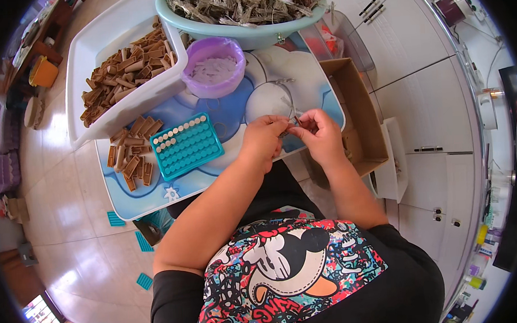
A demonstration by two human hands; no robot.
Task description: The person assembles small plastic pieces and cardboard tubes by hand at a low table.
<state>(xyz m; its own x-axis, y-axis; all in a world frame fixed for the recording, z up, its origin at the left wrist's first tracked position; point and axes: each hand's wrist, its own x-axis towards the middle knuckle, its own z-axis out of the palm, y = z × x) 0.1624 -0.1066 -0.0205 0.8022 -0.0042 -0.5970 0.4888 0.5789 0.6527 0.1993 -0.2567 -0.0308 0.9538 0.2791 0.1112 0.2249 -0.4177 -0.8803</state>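
My left hand (263,139) and my right hand (321,136) meet over the right front part of the low table (234,140). Both are closed, fingertips pinching close together. A thin greyish strip (289,106) sticks up beside the fingertips; what else they hold is too small and covered to name. To the left of my hands lies a teal tray (196,153) with rows of round hollows. Whitish round pieces (181,129) fill its far row and part of the second. Left of the tray, several brown trough-shaped pieces (132,149) lie in a loose pile.
A white tub (116,119) of brown pieces stands at the far left. Beside it are a purple-lined bowl (216,89) of pale flat bits and a light green basin (257,33) heaped with dry grey-brown bundles. A cardboard box (364,115) stands right of the table, near white cabinets (422,100).
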